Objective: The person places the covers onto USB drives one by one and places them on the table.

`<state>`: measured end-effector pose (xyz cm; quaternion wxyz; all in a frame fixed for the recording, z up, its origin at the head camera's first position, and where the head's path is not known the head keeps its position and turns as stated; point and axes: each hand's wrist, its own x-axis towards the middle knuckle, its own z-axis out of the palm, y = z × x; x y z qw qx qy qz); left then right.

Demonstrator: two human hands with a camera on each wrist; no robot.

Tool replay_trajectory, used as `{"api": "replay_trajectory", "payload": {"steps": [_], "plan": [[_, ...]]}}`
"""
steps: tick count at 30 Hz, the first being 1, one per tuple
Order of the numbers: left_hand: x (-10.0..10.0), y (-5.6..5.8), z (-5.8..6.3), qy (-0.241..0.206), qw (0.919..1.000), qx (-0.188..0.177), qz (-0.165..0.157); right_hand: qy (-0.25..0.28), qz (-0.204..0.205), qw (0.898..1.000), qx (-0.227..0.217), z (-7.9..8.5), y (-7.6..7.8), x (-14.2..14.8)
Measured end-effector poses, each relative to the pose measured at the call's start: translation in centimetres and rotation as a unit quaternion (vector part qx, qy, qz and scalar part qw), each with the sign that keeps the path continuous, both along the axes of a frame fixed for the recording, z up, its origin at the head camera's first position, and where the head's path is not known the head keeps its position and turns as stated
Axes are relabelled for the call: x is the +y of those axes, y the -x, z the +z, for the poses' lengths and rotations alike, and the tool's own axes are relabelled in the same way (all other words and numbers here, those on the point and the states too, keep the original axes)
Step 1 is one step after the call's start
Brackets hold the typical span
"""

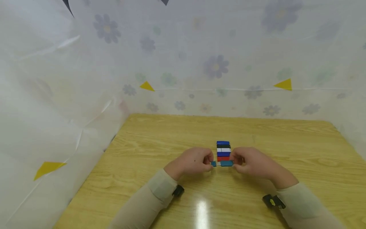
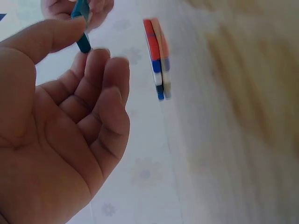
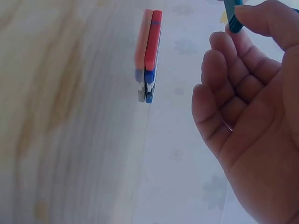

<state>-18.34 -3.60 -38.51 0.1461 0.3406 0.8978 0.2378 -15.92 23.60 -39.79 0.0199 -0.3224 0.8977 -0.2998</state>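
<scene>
My left hand (image 1: pixel 194 161) pinches a small teal cap (image 1: pixel 213 163) between thumb and fingertips. Facing it, my right hand (image 1: pixel 251 161) pinches the outer end of a teal USB flash drive (image 1: pixel 227 163), whose metal plug points left at the cap. A narrow gap separates cap and plug. Just beyond, other flash drives lie side by side in a row: a red one (image 1: pixel 223 158) nearest, then a blue one (image 1: pixel 223 154), a white one (image 1: pixel 223 150), a black one (image 1: pixel 223 146) and another blue one (image 1: pixel 223 142). In the right wrist view, the thumb presses the teal drive (image 3: pixel 232 17) against a finger.
The wooden table (image 1: pixel 160 133) runs back to a flower-printed plastic sheet (image 1: pixel 183 57). More sheeting (image 1: pixel 43 105) hangs at the left side. Dark devices (image 1: pixel 273 201) are strapped at both wrists.
</scene>
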Motion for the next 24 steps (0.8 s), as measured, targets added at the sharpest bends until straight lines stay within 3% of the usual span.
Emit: {"api": "replay_trajectory", "payload": {"steps": [18, 24], "plan": [[0.04, -0.02, -0.03, -0.012, 0.9998, 0.004, -0.013, -0.002, 0.006, 1.000, -0.006, 0.37, -0.20, -0.55], [0.10, -0.14, -0.03, -0.009, 0.9999, 0.000, -0.012, 0.020, -0.002, 0.999, -0.029, 0.24, -0.37, -0.48]]}}
